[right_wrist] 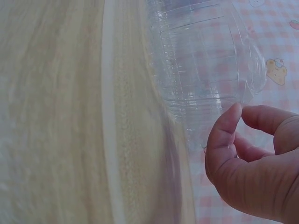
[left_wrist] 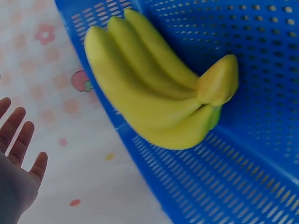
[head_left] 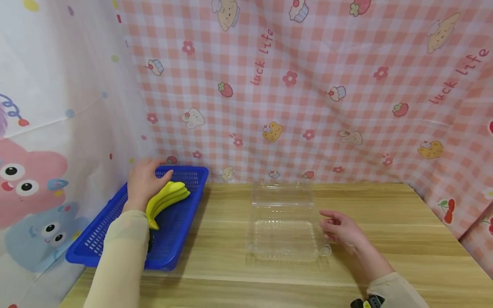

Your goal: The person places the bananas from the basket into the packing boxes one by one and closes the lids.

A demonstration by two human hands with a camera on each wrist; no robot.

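In the head view, my left hand (head_left: 143,183) hovers over the blue plastic basket (head_left: 175,252), fingers spread and holding nothing. Beneath and beside it lies a bunch of yellow bananas (head_left: 165,201). The left wrist view shows the bananas (left_wrist: 145,88) against the perforated basket wall, stem toward the right, with the left fingers apart from them. On the right, a clear plastic clamshell box (head_left: 285,239) stands with its lid raised at the back. My right hand (head_left: 343,231) is at the box's right edge, where thumb and index finger (right_wrist: 225,122) pinch the rim.
A dark object (head_left: 150,241) lies in the basket, mostly hidden by the left sleeve. The wooden table (head_left: 223,278) runs up to a pink checked cloth (head_left: 327,51) behind. A white patterned cloth (head_left: 88,141) hangs on the left, close to the basket.
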